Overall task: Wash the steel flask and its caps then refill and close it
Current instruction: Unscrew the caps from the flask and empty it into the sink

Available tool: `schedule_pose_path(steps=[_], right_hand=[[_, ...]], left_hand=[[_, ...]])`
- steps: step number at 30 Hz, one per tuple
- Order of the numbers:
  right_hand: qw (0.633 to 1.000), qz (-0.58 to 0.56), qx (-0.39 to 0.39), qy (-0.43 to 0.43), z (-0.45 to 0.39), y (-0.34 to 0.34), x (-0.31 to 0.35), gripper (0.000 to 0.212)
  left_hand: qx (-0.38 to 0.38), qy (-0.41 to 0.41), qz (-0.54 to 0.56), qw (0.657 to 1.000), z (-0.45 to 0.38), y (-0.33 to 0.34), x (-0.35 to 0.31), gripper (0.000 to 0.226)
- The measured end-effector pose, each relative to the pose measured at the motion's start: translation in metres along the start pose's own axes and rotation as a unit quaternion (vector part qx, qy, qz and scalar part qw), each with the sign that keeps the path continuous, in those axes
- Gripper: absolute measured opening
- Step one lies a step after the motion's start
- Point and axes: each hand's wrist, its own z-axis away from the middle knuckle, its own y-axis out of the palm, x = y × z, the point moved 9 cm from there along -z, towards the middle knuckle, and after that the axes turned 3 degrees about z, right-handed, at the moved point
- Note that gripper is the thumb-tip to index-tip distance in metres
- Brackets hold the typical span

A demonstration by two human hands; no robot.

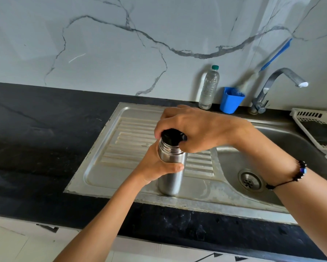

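Left hand (157, 165) I note wrapped round steel flask (171, 167), upright on sink drainboard (132, 129); right hand (194, 127) grips black inner cap (171, 137) at its mouth.

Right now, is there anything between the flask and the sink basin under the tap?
Nothing visible stands in the way. The steel flask stands upright on the drainboard, held by the left hand, with the right hand on its black cap. The sink basin lies directly to its right, with open steel between them.
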Motion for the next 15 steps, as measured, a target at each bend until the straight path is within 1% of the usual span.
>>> schedule_pose_path(steps=[2, 4, 5, 8, 9, 10, 12, 14, 15], right_hand=[[0.999, -0.032, 0.020, -0.026, 0.003, -0.002, 0.002, 0.053], [0.998, -0.043, 0.030, -0.031, 0.004, 0.001, 0.001, 0.054], [0.999, -0.034, 0.029, -0.019, 0.003, 0.004, -0.002, 0.053], [0.998, 0.035, -0.020, 0.045, -0.003, 0.005, -0.017, 0.057], [0.997, 0.050, -0.042, 0.047, -0.004, 0.003, -0.017, 0.054], [0.997, 0.047, -0.058, 0.033, -0.005, 0.001, -0.015, 0.048], [0.998, 0.005, -0.056, -0.011, -0.005, 0.000, -0.010, 0.038], [0.997, -0.046, -0.047, -0.042, -0.001, -0.008, -0.008, 0.037], [0.994, -0.077, -0.056, -0.055, 0.003, -0.016, -0.008, 0.037]], left_hand=[[0.006, 0.003, 0.002, 1.000, 0.000, 0.001, -0.002, 0.056], [0.003, 0.007, 0.005, 1.000, 0.000, 0.001, -0.003, 0.060], [0.003, 0.009, 0.007, 1.000, 0.000, 0.001, -0.004, 0.063], [0.004, 0.011, 0.006, 1.000, 0.000, 0.001, -0.004, 0.070], [0.003, 0.009, 0.005, 1.000, 0.000, 0.000, -0.003, 0.071], [0.002, 0.006, 0.006, 1.000, 0.001, 0.000, -0.002, 0.070], [0.001, -0.002, 0.008, 1.000, 0.001, -0.001, 0.000, 0.065], [0.000, -0.004, 0.009, 1.000, 0.000, -0.001, 0.000, 0.065], [-0.001, -0.004, 0.010, 1.000, 0.000, 0.000, 0.000, 0.064]])
